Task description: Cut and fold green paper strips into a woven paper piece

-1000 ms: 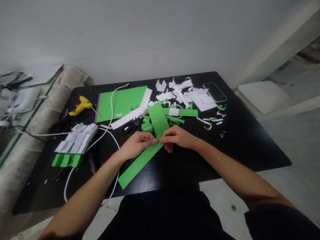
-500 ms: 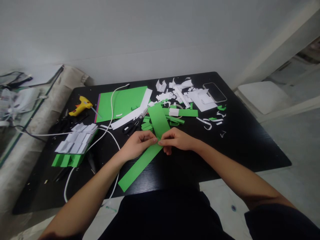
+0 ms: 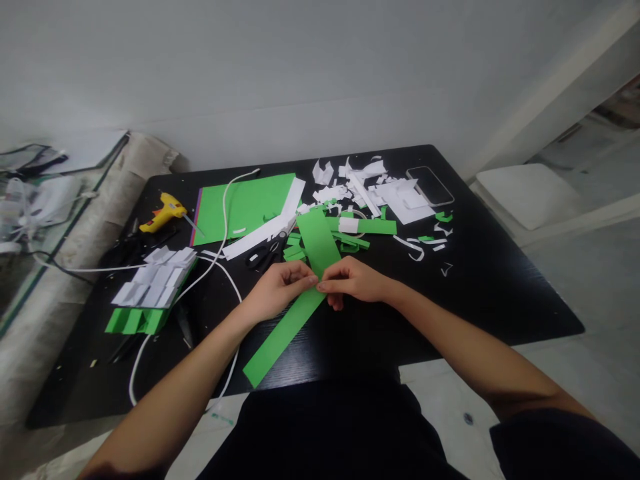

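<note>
A long green paper strip (image 3: 285, 330) is bent at its middle, one half lying toward me and the other half (image 3: 320, 240) rising away over the black table (image 3: 500, 293). My left hand (image 3: 275, 290) and my right hand (image 3: 353, 280) meet at the bend, fingertips pinched on the strip from either side. Black scissors (image 3: 265, 253) lie just beyond my left hand.
A yellow glue gun (image 3: 163, 211) and a large green sheet (image 3: 245, 203) lie at the back left. A folded white and green paper piece (image 3: 147, 290) sits left, crossed by a white cable (image 3: 220, 267). White and green scraps (image 3: 370, 193) and a phone (image 3: 430, 185) lie at the back right.
The near end of the strip has swung slightly right and toward me. Both hands stay pinched at the bend, barely shifted.
</note>
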### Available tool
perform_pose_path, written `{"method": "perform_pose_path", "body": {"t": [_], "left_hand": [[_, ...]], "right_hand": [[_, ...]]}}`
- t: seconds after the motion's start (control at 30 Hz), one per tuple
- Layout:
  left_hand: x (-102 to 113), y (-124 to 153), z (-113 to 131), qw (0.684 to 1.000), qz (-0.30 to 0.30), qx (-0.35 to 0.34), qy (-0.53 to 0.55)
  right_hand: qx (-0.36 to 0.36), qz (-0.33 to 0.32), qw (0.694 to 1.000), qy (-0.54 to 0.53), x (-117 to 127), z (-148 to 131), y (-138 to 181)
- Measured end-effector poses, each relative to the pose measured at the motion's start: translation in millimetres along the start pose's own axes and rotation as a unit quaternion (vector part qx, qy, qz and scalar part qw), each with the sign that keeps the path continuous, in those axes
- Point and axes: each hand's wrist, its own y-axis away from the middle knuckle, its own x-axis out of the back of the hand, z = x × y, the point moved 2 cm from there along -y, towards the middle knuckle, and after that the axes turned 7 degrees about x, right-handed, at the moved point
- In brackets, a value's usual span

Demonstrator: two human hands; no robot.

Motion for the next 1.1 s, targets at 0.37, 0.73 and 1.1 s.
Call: {"method": "perform_pose_path", "body": {"t": [0.37,0.73,1.1], "left_hand": [[5,0,-2,0.999,-0.011,0.044,-0.006],[-1,-1,-3,0.999,-0.006,0.031,0.011],[5,-1,-1,0.999,-0.004,0.042,0.024]], "right_hand": [[0.031,0.100,0.994,0.019,6,-3,-1],[0.052,0.122,0.991,0.024,1,2,-5],[0.075,0.253,0.965,0.002,22,2,-5]]}}
